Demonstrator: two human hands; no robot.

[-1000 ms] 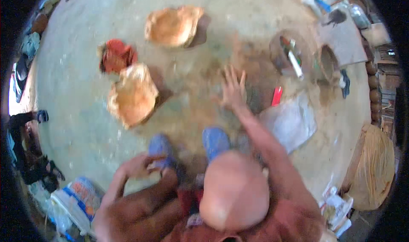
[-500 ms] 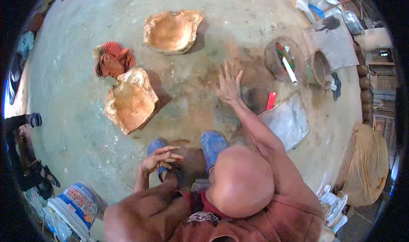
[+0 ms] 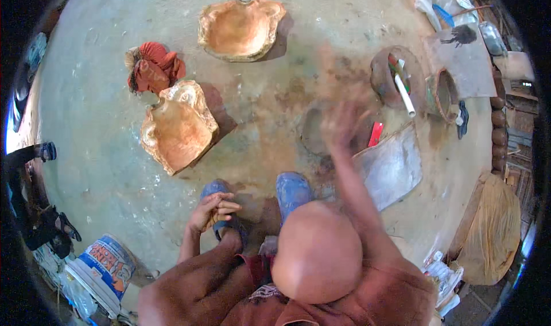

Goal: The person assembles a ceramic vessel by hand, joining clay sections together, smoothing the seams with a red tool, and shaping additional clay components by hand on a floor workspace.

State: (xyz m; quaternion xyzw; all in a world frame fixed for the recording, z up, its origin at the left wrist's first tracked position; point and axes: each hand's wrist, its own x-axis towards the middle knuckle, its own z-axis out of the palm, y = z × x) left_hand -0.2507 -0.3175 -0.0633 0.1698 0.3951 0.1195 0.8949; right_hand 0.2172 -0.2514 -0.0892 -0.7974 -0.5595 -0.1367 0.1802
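Blue rubber shoes are nearest me: my left one (image 3: 221, 202) sits under my left hand (image 3: 211, 210), my right one (image 3: 293, 193) just beside it on the grey-green concrete floor (image 3: 103, 154). My left grip is loosely curled, fingers bent and resting on the shoe top, with nothing in it. Low to my left stands a white and blue plastic bucket (image 3: 103, 268).

My right arm stretches forward, and my right hand (image 3: 342, 121) is blurred above the brown-stained patch of floor (image 3: 298, 96); the fingers look spread and I see nothing in that grip, though the blur keeps me from being sure. Just right of that hand lies a small red flat piece (image 3: 375, 134), and below it a grey flat sheet (image 3: 393, 165) rests on the floor.

Further left lies a pale lobed wooden bowl (image 3: 178, 128), and beyond it a red crumpled cloth (image 3: 152, 68), touching or nearly so. Farthest ahead sits a second lobed wooden bowl (image 3: 241, 28). Off to the far right stand a round brown pot holding a white stick (image 3: 396, 76) and a smaller rusty can (image 3: 441, 94) just beside it.
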